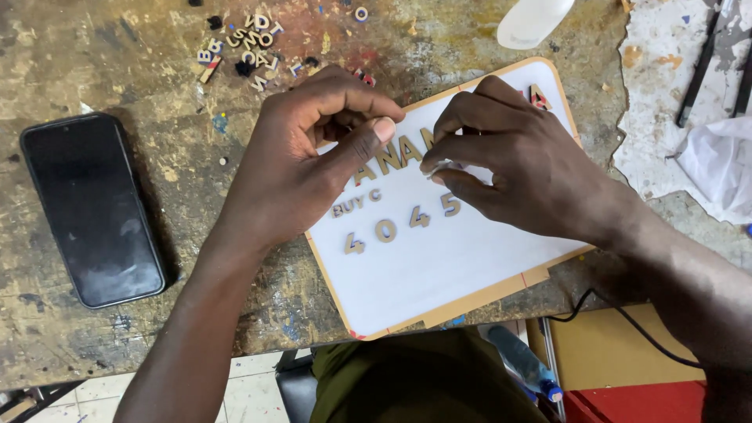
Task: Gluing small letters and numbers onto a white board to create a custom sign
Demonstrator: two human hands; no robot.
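A: Logging the head view, with the white board [462,266] as landmark. It lies tilted across the near edge of the bench [102,70], one corner overhanging, probably so both wrists can come in from below.

B: Hands?

A: Both over the board's upper half. Left hand [301,168]: thumb and forefinger pressed together at the tips, the other fingers curled under. Whether anything is pinched between them I cannot tell; nothing shows. Right hand [513,168]: fingertips drawn together and lowered onto the top row of cut-out letters [395,153]. It looks like a fine grip for seating or nudging one small piece, but the piece itself is hidden under the fingers.

B: And the rest of the board?

A: A short row of small letters below the left hand, then a row of digits [401,223] below that, evenly spaced and flat. One red-edged letter sits at the far corner.

B: Off the board?

A: Spare letters [247,43] in a loose heap beyond its far left side, within reach as stock. A dark phone [90,207] lies well to the left, screen off. A pale plastic bottle [533,19] lies just beyond the far edge. Crumpled white paper [717,160] is to the right.
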